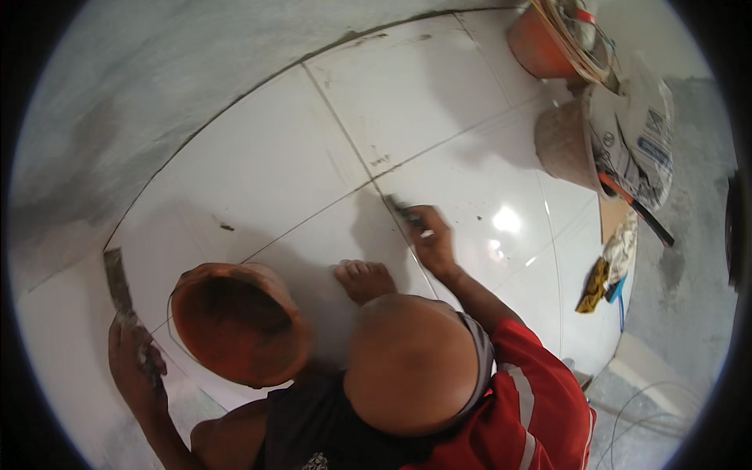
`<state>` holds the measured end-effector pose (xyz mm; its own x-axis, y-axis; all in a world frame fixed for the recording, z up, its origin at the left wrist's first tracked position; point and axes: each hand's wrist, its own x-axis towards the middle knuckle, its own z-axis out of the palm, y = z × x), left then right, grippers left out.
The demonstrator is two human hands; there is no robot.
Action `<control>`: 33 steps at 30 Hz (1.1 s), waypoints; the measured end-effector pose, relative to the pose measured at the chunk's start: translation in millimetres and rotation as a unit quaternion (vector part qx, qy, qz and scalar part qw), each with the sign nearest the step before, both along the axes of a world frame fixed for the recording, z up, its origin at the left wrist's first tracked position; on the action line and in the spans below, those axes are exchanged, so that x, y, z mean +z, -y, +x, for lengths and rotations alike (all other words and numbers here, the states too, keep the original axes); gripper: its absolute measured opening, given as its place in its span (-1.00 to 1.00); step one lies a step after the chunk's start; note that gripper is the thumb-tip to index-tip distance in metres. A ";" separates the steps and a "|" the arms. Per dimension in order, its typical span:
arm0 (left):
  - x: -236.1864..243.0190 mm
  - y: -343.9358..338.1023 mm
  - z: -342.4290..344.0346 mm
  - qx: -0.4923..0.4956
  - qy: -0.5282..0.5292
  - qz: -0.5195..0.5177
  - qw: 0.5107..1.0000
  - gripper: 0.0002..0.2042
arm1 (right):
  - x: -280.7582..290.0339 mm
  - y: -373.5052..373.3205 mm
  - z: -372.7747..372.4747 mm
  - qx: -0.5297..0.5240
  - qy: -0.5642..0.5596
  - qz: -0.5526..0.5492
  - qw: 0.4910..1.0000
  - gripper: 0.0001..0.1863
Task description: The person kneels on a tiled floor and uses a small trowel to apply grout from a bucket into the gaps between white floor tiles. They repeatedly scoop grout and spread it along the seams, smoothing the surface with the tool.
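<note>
At the left, my left hand (pixel 135 362) is closed around a flat, mortar-smeared scraper (pixel 117 278), its blade pointing away from me toward the wall's foot. My right hand (pixel 432 244) grips a small dark tool (pixel 398 205), whose kind I cannot make out. Its tip rests at or just over a joint between the white floor tiles (pixel 470 211), close to where several joints cross. Between my left hand and my bare foot (pixel 365 280) stands an orange bucket (pixel 178 329), its inside dark and stained.
A grey bucket (pixel 560 145) holding a white printed sack (pixel 654 145) stands at the right, with an orange-and-black handled tool (pixel 638 205) against it. Beyond is another orange bucket (pixel 529 47) with coiled material. Rags (pixel 595 286) lie nearby. A rough grey wall (pixel 157 86) borders the tiles.
</note>
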<state>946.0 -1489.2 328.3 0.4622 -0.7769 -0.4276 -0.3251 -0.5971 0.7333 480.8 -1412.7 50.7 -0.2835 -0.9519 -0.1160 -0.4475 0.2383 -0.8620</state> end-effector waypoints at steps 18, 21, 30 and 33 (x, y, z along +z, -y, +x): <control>1.0 4.7 -8.3 0.030 -0.012 -0.040 0.999 -0.69 | 10.1 78.0 10.6 -0.057 -0.096 -0.012 0.994 -0.79; -1.0 4.9 -5.9 0.052 0.006 -0.036 0.998 -0.69 | 13.3 98.6 15.2 0.031 -0.254 -0.004 0.967 -0.73; -4.8 14.1 -7.3 0.032 0.021 -0.006 0.999 -0.67 | -21.7 155.5 -7.4 -0.046 0.077 -0.023 0.996 -0.71; -10.7 13.2 -0.7 0.066 0.038 0.003 0.997 -0.67 | -31.1 237.8 -101.9 -0.156 -0.020 -0.154 0.975 -0.76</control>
